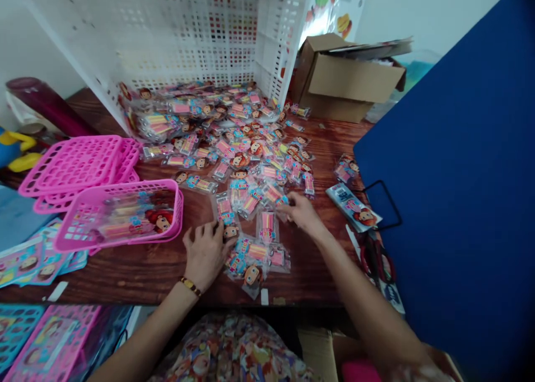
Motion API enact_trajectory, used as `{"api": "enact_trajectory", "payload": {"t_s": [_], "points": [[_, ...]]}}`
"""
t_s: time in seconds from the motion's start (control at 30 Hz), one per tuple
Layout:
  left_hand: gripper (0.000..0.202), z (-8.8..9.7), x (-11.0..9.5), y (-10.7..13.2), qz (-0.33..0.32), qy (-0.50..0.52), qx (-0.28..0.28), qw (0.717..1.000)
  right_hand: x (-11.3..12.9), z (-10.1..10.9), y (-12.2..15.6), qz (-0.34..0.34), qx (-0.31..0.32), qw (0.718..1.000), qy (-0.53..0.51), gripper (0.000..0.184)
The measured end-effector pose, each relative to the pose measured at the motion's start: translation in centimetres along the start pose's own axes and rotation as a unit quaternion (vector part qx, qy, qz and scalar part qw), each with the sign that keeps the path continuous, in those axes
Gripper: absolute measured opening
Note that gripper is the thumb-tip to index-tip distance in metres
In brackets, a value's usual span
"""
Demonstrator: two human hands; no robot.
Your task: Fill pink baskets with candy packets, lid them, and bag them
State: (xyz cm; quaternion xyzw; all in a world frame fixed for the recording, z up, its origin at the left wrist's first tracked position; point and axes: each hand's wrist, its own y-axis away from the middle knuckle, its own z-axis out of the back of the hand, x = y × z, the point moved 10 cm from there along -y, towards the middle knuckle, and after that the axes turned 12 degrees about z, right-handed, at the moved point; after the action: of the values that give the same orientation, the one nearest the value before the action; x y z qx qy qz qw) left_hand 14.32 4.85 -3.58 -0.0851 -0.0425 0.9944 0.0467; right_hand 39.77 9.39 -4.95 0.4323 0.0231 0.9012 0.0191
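Observation:
Small clear plastic packets with pink and yellow sticks and cartoon-head prints lie spread over the dark wooden table. My left hand rests with its fingers apart, fingertips at the edge of a packet. My right hand is closed at the thumb and fingers on the corner of another packet. Between my hands, several packets lie loosely together near the table's front edge. Left of my left hand stands a pink plastic basket with similar packets inside.
A large white crate lies tipped on its side, packets spilling out. Stacked pink baskets and printed cards are at left. To the right are a cardboard box, a printed pack, scissors and a blue panel.

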Motion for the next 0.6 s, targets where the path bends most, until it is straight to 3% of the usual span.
{"api": "enact_trajectory", "payload": {"t_s": [0.1,0.2,0.3,0.47,0.6], "points": [[0.038,0.9,0.2,1.4,-0.035,0.051,0.023,0.998,0.3,-2.7,5.3,0.014,0.079,0.992,-0.098,0.018],[0.037,0.6,-1.0,4.4,-0.148,0.097,0.065,0.982,2.0,-4.8,8.7,0.054,0.121,0.991,0.029,0.02],[0.039,-0.4,-0.3,7.3,-0.167,0.093,0.088,0.978,3.0,-5.7,9.4,0.06,0.145,0.971,0.181,0.027],[0.04,-1.3,1.9,8.8,-0.113,0.078,0.098,0.986,1.2,-3.6,8.0,0.026,0.138,0.956,0.257,0.013],[0.056,-0.6,3.0,7.1,-0.051,0.064,0.075,0.994,-0.8,-0.4,7.9,0.001,0.052,0.984,0.173,0.01]]}}
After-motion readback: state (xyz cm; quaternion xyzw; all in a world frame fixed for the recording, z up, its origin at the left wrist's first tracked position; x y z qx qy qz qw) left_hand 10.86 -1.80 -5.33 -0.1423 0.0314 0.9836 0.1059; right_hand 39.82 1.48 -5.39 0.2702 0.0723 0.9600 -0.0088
